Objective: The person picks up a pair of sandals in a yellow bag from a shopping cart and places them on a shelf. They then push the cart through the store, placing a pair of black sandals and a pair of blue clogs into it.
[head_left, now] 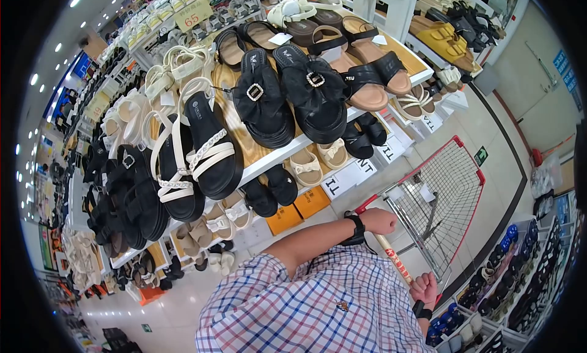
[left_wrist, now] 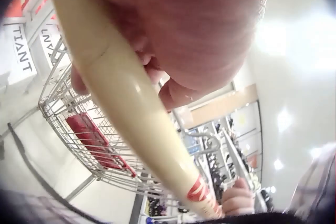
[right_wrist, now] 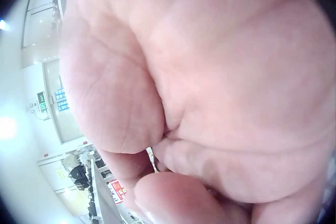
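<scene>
My left hand (head_left: 379,221) grips the far end of a shopping cart's handle (head_left: 393,259), a cream bar with red lettering. In the left wrist view the cream handle (left_wrist: 123,82) crosses the palm, with fingertips showing past it. The wire cart (head_left: 455,182), trimmed in red, extends beyond the handle. Beside the handle's near end is my right hand (head_left: 424,289), its fingers curled. Its palm (right_wrist: 226,77) fills most of the right wrist view, with the fingers folded in and nothing seen in them. Both wrists wear black straps.
A tiered display of sandals stands to the left, with black bow sandals (head_left: 313,93) on top and shoe boxes (head_left: 361,169) below. Shelves of shoes (head_left: 507,273) line the right side. Tiled floor (head_left: 489,145) runs past the cart toward a grey door (head_left: 541,78).
</scene>
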A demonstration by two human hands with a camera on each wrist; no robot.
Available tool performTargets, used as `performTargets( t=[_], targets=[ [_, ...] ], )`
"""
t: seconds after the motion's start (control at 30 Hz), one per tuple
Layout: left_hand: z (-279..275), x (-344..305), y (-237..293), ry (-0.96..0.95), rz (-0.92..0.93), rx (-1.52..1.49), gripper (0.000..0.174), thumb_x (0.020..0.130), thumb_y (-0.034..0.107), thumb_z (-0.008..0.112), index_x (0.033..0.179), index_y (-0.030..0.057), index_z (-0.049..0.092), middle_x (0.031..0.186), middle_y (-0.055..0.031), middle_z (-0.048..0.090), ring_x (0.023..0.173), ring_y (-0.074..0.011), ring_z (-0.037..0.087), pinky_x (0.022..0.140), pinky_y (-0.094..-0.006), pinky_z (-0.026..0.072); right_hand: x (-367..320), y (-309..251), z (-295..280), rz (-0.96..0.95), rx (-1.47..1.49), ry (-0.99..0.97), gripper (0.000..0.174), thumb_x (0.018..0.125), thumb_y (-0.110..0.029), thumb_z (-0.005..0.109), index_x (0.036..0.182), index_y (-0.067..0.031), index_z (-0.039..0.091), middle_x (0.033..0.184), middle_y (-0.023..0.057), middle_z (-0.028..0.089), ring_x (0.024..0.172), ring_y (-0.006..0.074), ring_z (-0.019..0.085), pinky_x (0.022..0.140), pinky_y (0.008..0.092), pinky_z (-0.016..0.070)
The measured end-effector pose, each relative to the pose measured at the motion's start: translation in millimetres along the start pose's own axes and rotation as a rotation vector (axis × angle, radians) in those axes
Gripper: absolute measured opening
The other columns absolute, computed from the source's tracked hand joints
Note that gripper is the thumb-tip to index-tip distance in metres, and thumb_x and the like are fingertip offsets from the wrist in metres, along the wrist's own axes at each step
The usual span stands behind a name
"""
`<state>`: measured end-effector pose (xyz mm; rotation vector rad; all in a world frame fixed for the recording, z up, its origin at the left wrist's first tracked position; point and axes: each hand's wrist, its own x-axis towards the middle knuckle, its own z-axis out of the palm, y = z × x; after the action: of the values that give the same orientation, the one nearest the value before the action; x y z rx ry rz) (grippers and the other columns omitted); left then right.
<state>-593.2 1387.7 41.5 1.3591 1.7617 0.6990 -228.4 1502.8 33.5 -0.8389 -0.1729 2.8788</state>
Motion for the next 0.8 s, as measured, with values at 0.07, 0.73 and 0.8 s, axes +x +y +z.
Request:
performTargets(
  t=[0.07, 0.73, 0.8],
  targets=[
    [10, 0, -4, 0.042, 0.040, 0.281, 0.026, 0.086, 0.033, 0.055, 0.089, 0.0082, 0.065, 0.087, -0.0126, 0.069, 0.079, -0.0338, 0.066, 0.070, -0.0458, 0.0514, 1, -1, -2, 0.007, -0.021, -0.017, 0.043, 0.101, -0.041, 0.041, 0.071, -0.0113, 0.047, 0.058, -0.0012, 0.035, 0.050, 0.0128, 0.035, 0.047, 0.0303, 0.0370],
    [25, -9, -9, 0.377, 0.269, 0.336, 0.022, 0.084, 0.023, 0.055, 0.068, 0.0088, 0.062, 0.067, -0.0120, 0.064, 0.061, -0.0333, 0.063, 0.058, -0.0465, 0.0491, 1, 1, 5, 0.006, -0.006, -0.029, 0.043, 0.102, -0.040, 0.041, 0.071, -0.0104, 0.045, 0.059, -0.0004, 0.036, 0.053, 0.0131, 0.035, 0.050, 0.0301, 0.0371],
    [26, -9, -10, 0.384, 0.274, 0.332, 0.022, 0.084, 0.023, 0.055, 0.068, 0.0088, 0.062, 0.067, -0.0118, 0.064, 0.061, -0.0333, 0.063, 0.058, -0.0467, 0.0491, 1, 2, 5, 0.002, -0.007, -0.032, 0.043, 0.102, -0.040, 0.041, 0.071, -0.0103, 0.045, 0.059, -0.0003, 0.036, 0.053, 0.0132, 0.035, 0.050, 0.0302, 0.0374]
  ],
)
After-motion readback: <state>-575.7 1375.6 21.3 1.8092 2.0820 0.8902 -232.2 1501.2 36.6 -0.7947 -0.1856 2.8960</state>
